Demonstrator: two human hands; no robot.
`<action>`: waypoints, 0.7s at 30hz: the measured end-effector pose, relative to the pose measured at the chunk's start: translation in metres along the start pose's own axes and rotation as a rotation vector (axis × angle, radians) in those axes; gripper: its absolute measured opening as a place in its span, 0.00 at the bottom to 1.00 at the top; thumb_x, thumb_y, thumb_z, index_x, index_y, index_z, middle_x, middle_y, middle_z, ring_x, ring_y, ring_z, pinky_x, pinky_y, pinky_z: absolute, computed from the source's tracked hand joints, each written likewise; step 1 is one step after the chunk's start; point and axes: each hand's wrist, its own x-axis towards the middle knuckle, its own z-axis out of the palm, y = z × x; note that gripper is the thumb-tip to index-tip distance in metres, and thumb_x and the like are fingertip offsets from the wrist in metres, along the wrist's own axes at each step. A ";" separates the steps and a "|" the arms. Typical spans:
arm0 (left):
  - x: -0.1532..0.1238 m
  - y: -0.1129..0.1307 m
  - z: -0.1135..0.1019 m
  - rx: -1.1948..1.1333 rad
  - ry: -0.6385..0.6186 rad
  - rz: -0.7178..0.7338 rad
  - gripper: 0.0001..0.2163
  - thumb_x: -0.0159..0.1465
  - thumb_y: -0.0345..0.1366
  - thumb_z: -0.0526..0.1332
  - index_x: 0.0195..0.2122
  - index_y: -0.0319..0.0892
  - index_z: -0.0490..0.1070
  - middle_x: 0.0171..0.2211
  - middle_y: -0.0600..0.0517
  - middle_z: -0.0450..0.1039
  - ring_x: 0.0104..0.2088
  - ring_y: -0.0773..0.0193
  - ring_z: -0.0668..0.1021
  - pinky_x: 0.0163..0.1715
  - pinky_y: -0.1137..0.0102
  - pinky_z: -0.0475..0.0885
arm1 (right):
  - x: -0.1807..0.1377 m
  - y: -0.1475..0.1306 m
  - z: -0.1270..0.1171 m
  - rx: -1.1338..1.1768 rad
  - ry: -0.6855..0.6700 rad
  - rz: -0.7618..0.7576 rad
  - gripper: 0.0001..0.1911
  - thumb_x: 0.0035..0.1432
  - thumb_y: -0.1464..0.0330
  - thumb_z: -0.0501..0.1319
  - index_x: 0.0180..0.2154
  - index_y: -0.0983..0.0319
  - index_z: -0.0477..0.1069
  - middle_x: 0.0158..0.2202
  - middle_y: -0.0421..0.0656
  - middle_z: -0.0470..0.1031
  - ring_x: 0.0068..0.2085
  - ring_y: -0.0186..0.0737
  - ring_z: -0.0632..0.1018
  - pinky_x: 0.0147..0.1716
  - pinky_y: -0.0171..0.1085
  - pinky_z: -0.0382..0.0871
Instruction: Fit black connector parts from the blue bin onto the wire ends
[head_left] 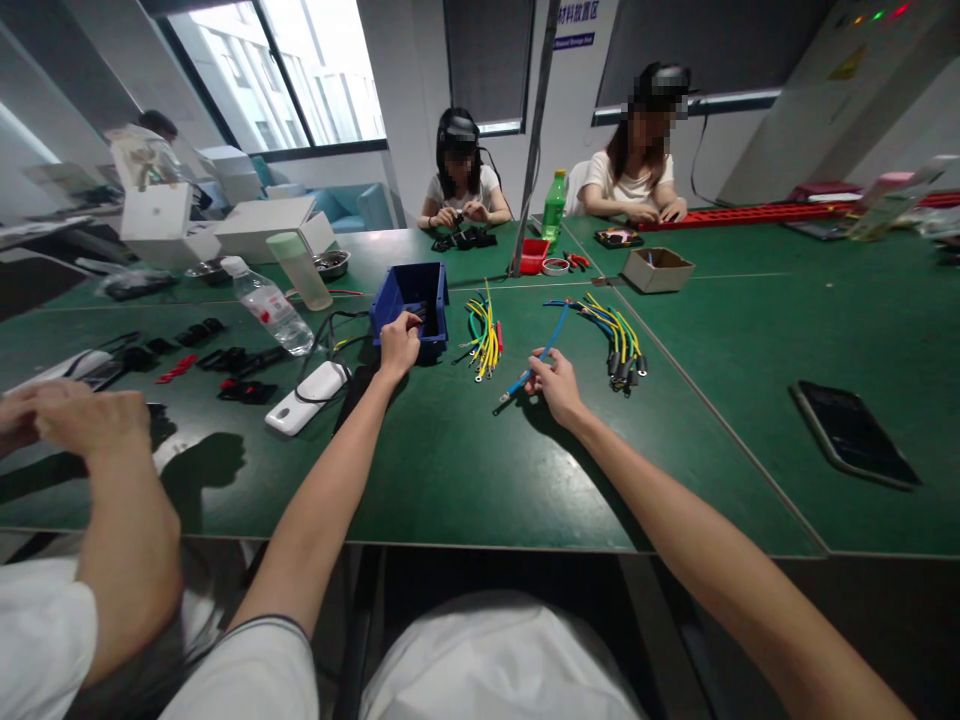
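Note:
My right hand point(553, 388) is closed around a blue cable point(551, 340), whose metal lug end points toward me, just above the green table. My left hand point(400, 347) reaches over the near rim of a blue plastic bin point(387, 290). Its fingers are bent together among dark pieces in the bin; what they grip, if anything, is too small to make out. Between my hands lies a bundle of yellow and green cables point(487, 340) with ring lugs. Right of my right hand lies another bundle of cables point(616, 335) with black sleeves at their near ends.
A white power bank point(307, 398) and a water bottle point(271, 308) are left of the bin. A phone point(853, 432) lies at right. Farther back stand a cardboard box point(657, 271) and a green bottle point(554, 207). A co-worker's arm point(124, 500) is close on my left; two people sit opposite.

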 end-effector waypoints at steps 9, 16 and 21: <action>-0.009 -0.008 0.000 -0.219 0.096 0.003 0.09 0.61 0.33 0.53 0.40 0.39 0.68 0.38 0.47 0.76 0.40 0.62 0.78 0.44 0.69 0.70 | 0.000 -0.003 0.001 0.011 0.021 0.012 0.19 0.49 0.58 0.62 0.40 0.59 0.60 0.20 0.34 0.70 0.17 0.31 0.71 0.17 0.29 0.64; -0.008 -0.010 0.006 -0.389 0.290 -0.009 0.05 0.59 0.33 0.57 0.36 0.41 0.68 0.31 0.50 0.74 0.33 0.62 0.78 0.36 0.70 0.71 | 0.002 -0.001 0.001 0.024 0.014 0.013 0.18 0.49 0.58 0.62 0.39 0.59 0.60 0.19 0.34 0.70 0.17 0.31 0.70 0.16 0.29 0.63; -0.010 -0.010 0.006 -0.423 0.293 0.005 0.04 0.59 0.33 0.57 0.35 0.41 0.68 0.31 0.50 0.75 0.33 0.63 0.79 0.36 0.70 0.71 | 0.002 -0.001 0.001 0.029 0.013 0.018 0.18 0.49 0.59 0.62 0.39 0.59 0.61 0.19 0.34 0.71 0.17 0.31 0.70 0.16 0.28 0.64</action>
